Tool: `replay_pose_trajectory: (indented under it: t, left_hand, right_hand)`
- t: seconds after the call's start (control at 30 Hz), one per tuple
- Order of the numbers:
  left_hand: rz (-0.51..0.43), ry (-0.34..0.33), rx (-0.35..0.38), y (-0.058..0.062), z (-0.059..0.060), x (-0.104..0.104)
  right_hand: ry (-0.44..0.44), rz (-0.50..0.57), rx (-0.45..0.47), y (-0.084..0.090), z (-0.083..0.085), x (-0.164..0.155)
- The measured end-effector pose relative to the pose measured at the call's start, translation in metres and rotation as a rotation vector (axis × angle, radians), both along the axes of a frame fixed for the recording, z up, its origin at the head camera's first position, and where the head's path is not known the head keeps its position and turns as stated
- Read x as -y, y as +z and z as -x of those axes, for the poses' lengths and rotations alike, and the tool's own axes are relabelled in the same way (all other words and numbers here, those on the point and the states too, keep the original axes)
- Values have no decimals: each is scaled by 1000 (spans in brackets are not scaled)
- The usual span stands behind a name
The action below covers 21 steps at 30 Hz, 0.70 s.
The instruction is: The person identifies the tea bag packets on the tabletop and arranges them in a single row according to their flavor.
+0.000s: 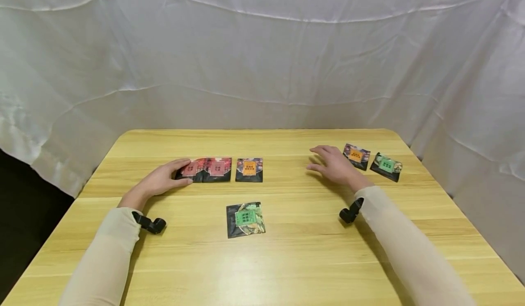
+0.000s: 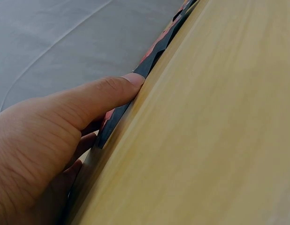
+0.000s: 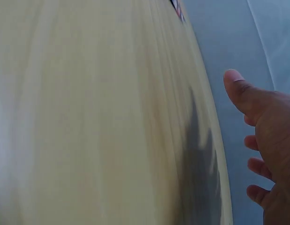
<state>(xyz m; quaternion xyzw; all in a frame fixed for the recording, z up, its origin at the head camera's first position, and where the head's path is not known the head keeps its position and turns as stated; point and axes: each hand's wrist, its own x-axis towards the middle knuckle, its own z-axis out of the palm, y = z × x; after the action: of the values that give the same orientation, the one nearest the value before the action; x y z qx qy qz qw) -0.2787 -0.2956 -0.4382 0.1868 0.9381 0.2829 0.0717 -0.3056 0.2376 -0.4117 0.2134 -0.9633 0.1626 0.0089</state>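
Note:
My left hand [image 1: 163,178] is at the left of a row of flat packets, its thumb and fingers holding the near and far edges of a red-and-black packet [image 1: 192,170]. In the left wrist view the thumb [image 2: 112,91] touches the dark edge of that packet [image 2: 118,115]. A second red packet [image 1: 217,169] lies against its right side, and an orange-labelled packet [image 1: 249,169] lies just beyond a small gap. My right hand [image 1: 334,165] hovers over the table with fingers apart, holding nothing. In the right wrist view the hand [image 3: 276,140] casts a shadow on the wood.
A green-labelled packet [image 1: 246,220] lies nearer me on the wooden table [image 1: 287,260]. Right of my right hand lie another orange-labelled packet [image 1: 356,156] and a tilted green-labelled packet [image 1: 386,166]. A pale curtain [image 1: 262,59] hangs behind the table's far edge.

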Motion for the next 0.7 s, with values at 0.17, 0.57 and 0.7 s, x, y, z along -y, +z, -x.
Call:
replay_pose_trajectory:
  t: [0.17,0.57,0.7]
  left_hand:
    - [7,-4,-14,0,0,0]
    - [14,-5,-20,3,-1,0]
    - [11,-7,-19,2,-1,0]
  right_hand:
    - [-44,-16,3,-1,3,-28]
    - [-164,-42,-10,-1,12,-78]
    - [-192,-37,14,-2,14,-90]
